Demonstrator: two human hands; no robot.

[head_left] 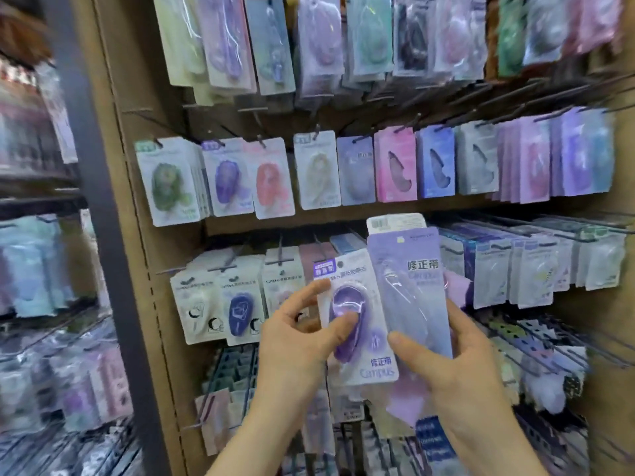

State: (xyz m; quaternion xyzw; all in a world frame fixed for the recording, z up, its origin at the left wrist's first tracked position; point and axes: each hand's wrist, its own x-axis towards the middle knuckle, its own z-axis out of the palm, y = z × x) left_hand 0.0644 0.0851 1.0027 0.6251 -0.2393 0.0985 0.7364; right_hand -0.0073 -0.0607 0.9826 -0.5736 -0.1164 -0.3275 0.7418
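In front of a shop display I hold two blister packs of correction tape side by side. My left hand (302,341) pinches a white card pack with a purple tape dispenser (357,324), thumb on the blister, fingers behind the card. My right hand (450,359) grips a taller lilac pack (409,290), thumb on its front lower edge. Behind the lilac pack sticks up another card with a barcode (395,223), and a pink-purple pack shows below it (409,403). The lilac pack overlaps the right edge of the white one.
A brown pegboard stand (137,235) carries rows of similar packs on metal hooks: pastel ones on top (309,46), a middle row (309,176), a lower row (220,297). Long bare hooks (536,338) jut out at right. A dark post (99,218) and blurred shelves stand at left.
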